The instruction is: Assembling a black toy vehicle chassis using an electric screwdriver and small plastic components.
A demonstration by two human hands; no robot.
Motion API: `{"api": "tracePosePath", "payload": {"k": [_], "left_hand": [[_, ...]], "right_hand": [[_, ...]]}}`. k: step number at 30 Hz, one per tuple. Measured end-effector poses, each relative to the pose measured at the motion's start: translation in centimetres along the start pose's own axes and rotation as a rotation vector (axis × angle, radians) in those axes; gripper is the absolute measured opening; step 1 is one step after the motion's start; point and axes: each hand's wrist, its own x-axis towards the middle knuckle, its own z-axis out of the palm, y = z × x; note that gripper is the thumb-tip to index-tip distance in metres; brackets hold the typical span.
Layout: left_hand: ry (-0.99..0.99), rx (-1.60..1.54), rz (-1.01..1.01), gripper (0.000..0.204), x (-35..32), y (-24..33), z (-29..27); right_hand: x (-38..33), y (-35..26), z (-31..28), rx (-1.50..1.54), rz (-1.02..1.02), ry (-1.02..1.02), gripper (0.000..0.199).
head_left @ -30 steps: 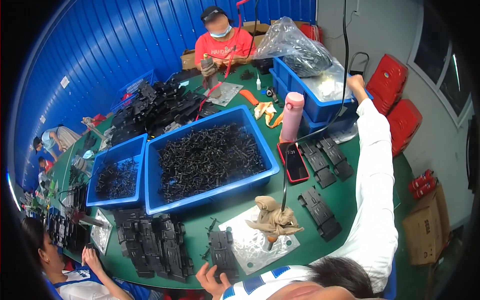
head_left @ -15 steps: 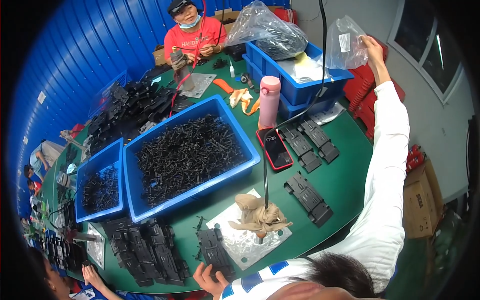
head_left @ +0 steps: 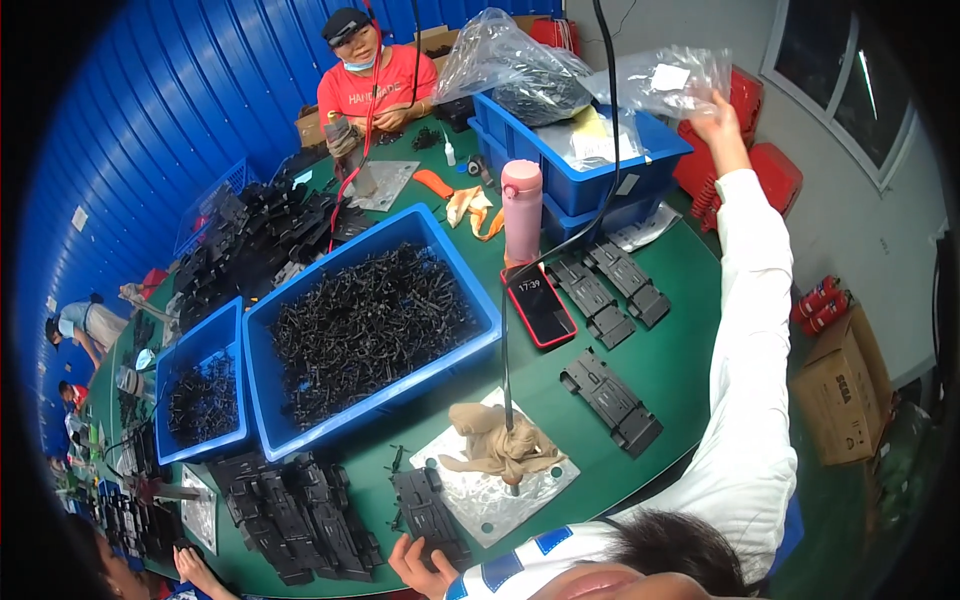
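My right hand (head_left: pixel 722 125) is stretched out to the far right, its fingers closed on the edge of a clear plastic bag (head_left: pixel 655 80) with a white label. The bag hangs over the rim of a blue bin (head_left: pixel 640 160). Close to the table's near edge, my left hand (head_left: pixel 422 568) has its fingers apart at the lower end of a black plastic part (head_left: pixel 428 510); whether it touches the part I cannot tell. Beside that part is a metal plate (head_left: pixel 487 527), with a cloth-wrapped tool (head_left: pixel 500 440) standing on it, a black cable rising from its top.
A large blue tray (head_left: pixel 375 408) and a smaller one (head_left: pixel 203 447) hold small black pieces. Several black parts (head_left: pixel 610 400) lie about the green table (head_left: pixel 560 490). A red-edged phone (head_left: pixel 540 305) lies by a pink bottle (head_left: pixel 522 210). A person (head_left: pixel 375 85) sits across.
My right hand has moved a little left and lower with the plastic bag, which now lies more sideways over the bin. My left hand has barely moved.
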Motion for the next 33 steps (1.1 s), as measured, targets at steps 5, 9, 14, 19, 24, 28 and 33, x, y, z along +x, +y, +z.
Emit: {"api": "tracePosePath", "payload": {"k": [5,9,14,19,24,28,33], "left_hand": [[0.048,-0.016,0.007,0.028,0.6,1.7,-1.0],[0.042,-0.048,0.051,0.028,1.1,2.0,-0.6],[0.039,-0.03,0.005,0.028,0.9,1.9,-0.8],[0.025,-0.028,0.019,0.028,1.0,1.7,-0.5],[0.029,-0.059,0.008,0.027,0.9,1.7,-0.6],[0.013,-0.024,-0.032,0.031,0.6,1.6,-0.1],[0.016,-0.059,-0.049,0.03,0.8,1.7,0.1]], "right_hand": [[-1.8,10.8,-0.2,-0.307,0.241,0.199,0.046],[0.8,9.5,-0.8,-1.743,-0.139,0.02,0.066],[0.3,11.8,-1.0,-1.699,0.137,-0.149,0.068],[1.5,11.9,-2.4,-1.723,0.192,-0.142,0.07],[0.5,12.4,-2.4,-1.578,0.158,-0.145,0.056],[2.2,11.7,-2.2,-1.431,-0.045,-0.054,0.059],[3.7,5.6,1.2,-1.305,-0.27,-0.043,0.055]]}}
